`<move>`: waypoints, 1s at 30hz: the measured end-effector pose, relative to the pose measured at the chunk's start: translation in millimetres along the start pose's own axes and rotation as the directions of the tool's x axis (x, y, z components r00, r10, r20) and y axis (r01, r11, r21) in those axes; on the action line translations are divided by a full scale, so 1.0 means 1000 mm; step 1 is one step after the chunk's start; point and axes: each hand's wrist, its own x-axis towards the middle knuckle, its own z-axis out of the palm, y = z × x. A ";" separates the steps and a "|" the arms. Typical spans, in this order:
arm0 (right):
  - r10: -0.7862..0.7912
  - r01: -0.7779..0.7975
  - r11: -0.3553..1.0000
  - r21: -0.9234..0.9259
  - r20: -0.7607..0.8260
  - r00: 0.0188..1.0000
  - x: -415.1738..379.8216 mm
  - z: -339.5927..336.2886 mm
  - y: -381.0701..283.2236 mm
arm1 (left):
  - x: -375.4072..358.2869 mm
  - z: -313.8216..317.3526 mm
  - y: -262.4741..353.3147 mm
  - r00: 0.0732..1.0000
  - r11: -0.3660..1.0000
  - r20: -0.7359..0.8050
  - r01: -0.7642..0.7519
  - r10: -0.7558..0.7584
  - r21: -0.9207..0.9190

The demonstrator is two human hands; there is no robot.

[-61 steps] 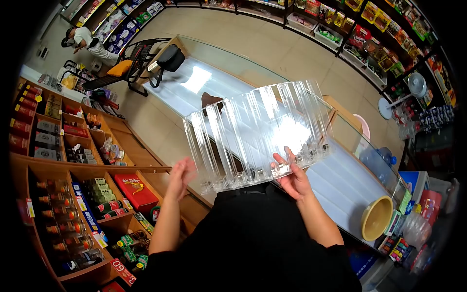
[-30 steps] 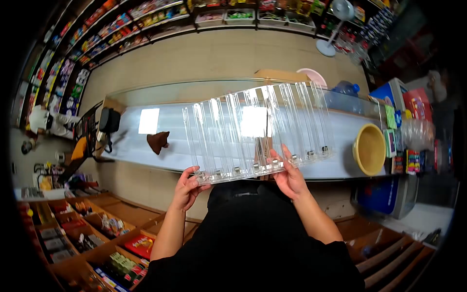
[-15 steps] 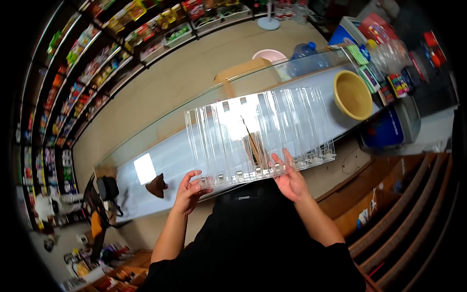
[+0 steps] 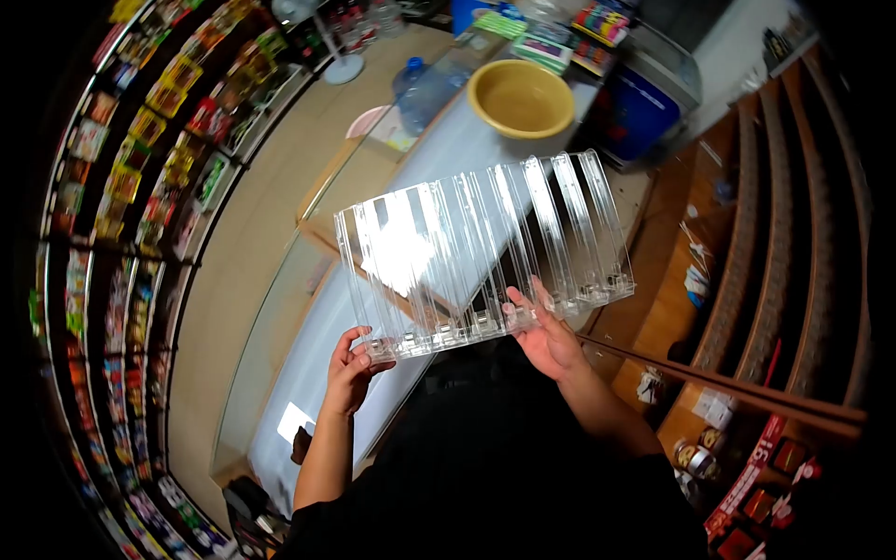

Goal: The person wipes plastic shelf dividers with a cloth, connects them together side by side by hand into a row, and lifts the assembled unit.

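Note:
A clear plastic divided display tray (image 4: 467, 252) with several long channels is held up in front of my body, its near edge toward me. My left hand (image 4: 351, 371) grips the tray's near left corner, thumb and fingers pinched on the edge. Farther right along the same edge, my right hand (image 4: 546, 338) holds the tray, with some fingers seen through or behind the plastic. Glare from a light whitens part of the left channels. Below the tray lies the glass counter (image 4: 322, 350) with its pale surface.
A yellow basin (image 4: 521, 98) stands on the counter's far end, near a blue water jug (image 4: 425, 98) and a blue box (image 4: 644, 103). Stocked shelves (image 4: 121, 205) line the left. Curved brown shelf racks (image 4: 747, 233) rise at the right. A brown object (image 4: 301, 445) lies near my left forearm.
My view has swung to the right, so the counter and basin appear shifted left and more steeply angled. Both hands still hold the tray, which stays in front of me.

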 end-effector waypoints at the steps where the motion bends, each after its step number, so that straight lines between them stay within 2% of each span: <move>1: -0.036 0.036 0.999 0.014 0.000 0.999 -0.006 -0.005 -0.001 | 0.008 0.005 0.002 1.000 1.000 0.027 0.009 -0.009 0.018; 6: -0.179 0.181 0.981 0.065 -0.037 0.983 -0.019 -0.026 -0.038 | 0.064 0.054 0.012 0.989 0.990 0.136 0.043 -0.061 0.134; 11: -0.253 0.267 0.961 0.076 -0.156 0.955 -0.032 -0.034 -0.080 | 0.112 0.107 0.016 0.970 0.980 0.228 0.043 -0.088 0.194; 16: -0.329 0.358 0.926 0.120 -0.204 0.922 -0.040 -0.050 -0.121 | 0.153 0.166 0.013 0.957 0.973 0.271 0.038 -0.100 0.226; 18: -0.352 0.387 0.912 0.139 -0.222 0.909 -0.042 -0.055 -0.138 | 0.174 0.184 0.005 0.942 0.997 0.332 0.026 -0.051 0.079; 24: -0.410 0.473 0.856 0.209 -0.285 0.867 -0.047 -0.071 -0.187 | 0.208 0.287 -0.004 0.934 0.996 0.345 0.076 -0.087 0.045; 26: -0.459 0.525 0.829 0.191 -0.303 0.835 -0.051 -0.071 -0.204 | 0.219 0.314 -0.011 0.947 0.996 0.315 0.085 -0.070 -0.036; 30: -0.502 0.584 0.782 0.219 -0.337 0.797 -0.050 -0.078 -0.230 | 0.242 0.358 -0.021 0.929 0.981 0.348 0.167 -0.122 -0.103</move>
